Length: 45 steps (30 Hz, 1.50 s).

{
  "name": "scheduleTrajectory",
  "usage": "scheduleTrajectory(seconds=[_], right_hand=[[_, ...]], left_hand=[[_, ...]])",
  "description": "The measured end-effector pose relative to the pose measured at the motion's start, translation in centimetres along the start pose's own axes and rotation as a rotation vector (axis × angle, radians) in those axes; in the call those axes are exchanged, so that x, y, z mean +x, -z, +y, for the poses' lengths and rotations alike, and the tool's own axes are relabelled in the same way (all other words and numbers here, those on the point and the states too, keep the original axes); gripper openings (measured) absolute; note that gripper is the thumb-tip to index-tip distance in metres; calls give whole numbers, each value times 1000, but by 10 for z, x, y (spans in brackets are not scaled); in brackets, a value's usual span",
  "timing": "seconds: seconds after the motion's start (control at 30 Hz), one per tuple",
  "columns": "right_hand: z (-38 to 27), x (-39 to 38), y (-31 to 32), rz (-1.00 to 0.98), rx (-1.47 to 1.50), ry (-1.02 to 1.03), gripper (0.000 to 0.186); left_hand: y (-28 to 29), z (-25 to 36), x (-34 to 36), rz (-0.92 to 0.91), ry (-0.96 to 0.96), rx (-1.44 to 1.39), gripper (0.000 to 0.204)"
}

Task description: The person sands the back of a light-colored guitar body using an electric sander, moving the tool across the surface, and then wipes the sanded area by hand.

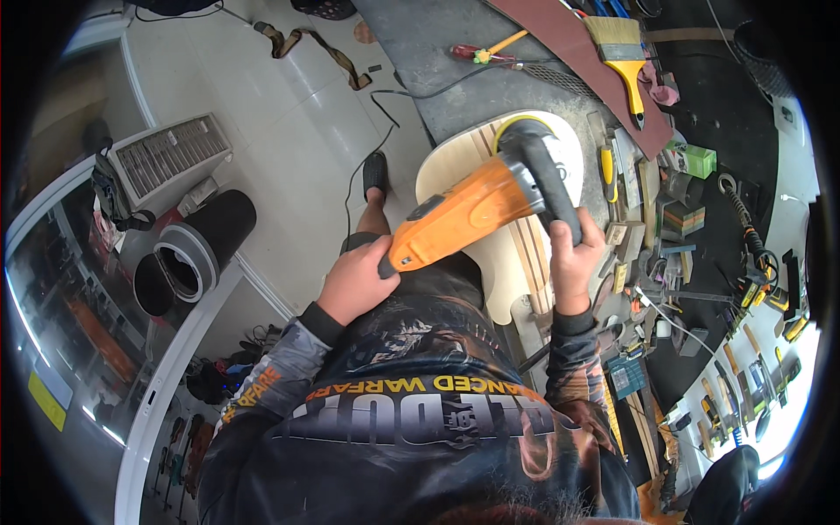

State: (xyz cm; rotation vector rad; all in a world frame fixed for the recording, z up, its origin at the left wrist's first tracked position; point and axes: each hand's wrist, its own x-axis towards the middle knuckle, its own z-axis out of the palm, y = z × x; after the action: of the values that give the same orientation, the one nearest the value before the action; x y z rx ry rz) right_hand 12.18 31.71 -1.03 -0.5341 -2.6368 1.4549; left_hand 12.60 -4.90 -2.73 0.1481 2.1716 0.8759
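An orange electric sander (pixel 464 214) with a black front handle lies slantwise across the middle of the view. My left hand (pixel 357 284) is closed around its rear end. My right hand (pixel 577 260) grips the end of the black handle. The sander's round, yellow-rimmed head rests over the upper part of a pale wooden guitar body (pixel 500 280) with darker stripes running along it. Part of that wood is hidden under the tool. A black power cord (pixel 389 122) runs from the bench over the floor side toward my left hand.
The guitar body lies at the edge of a grey workbench (pixel 437 35). On the bench are a yellow-handled brush (pixel 623 66), a brown sandpaper sheet (pixel 560 44), a yellow-handled knife (pixel 607 175) and several wood blocks. A black cylindrical bin (pixel 219 229) stands at the left.
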Motion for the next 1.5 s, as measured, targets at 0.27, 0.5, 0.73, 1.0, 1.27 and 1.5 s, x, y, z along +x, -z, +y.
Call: scheduleTrajectory(seconds=[0.27, 0.5, 0.73, 1.0, 1.27, 1.5], right_hand=[[-6, -1, -9, -38, -15, 31, 45], [-27, -9, -45, -210, 21, 40, 45], [-46, -24, -66, -341, 20, 182, 48], [-40, -2, -54, -308, 58, 115, 44], [-44, -11, -61, -352, 56, 180, 43], [-40, -4, -62, -302, 82, 210, 42]], left_hand=[[2, -7, -9, 0, 2, -18, 53], [5, -38, -45, 84, 82, -139, 50], [2, -59, -79, 47, 199, -149, 48], [2, -38, -58, 90, 171, -181, 47], [2, -48, -71, 99, 178, -149, 48], [1, -42, -64, 95, 197, -149, 48]])
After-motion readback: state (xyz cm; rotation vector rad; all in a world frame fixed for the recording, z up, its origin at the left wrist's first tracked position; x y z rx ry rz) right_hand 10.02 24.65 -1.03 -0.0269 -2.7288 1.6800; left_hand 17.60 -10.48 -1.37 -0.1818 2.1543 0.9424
